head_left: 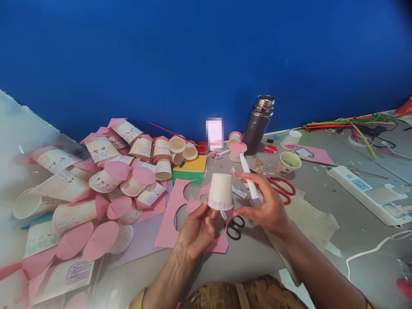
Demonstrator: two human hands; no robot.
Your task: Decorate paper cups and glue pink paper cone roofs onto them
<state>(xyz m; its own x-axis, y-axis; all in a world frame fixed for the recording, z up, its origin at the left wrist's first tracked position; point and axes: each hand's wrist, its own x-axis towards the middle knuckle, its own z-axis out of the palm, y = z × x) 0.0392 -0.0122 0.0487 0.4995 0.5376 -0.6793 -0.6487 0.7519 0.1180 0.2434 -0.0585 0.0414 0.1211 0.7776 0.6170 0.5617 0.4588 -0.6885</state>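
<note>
My left hand (199,231) grips a white paper cup (220,189) from below. The cup is upside down, with purple zigzag strokes along its lower, rim end. In my right hand (267,204), just right of the cup, is a white marker (247,178) with a purple band near its lower end. The marker stands apart from the cup. Beneath my hands lie a pink sheet (172,214) with rounded cut-outs and black-handled scissors (236,227). Red-handled scissors (285,189) rest behind my right hand.
Many decorated paper cups with pink paper pieces (103,148) are heaped at the left. A dark thermos (257,124) stands against the blue wall. At the right are a patterned cup (288,163), a white power strip (367,193), a white cable (363,255) and coloured pipe cleaners (341,124).
</note>
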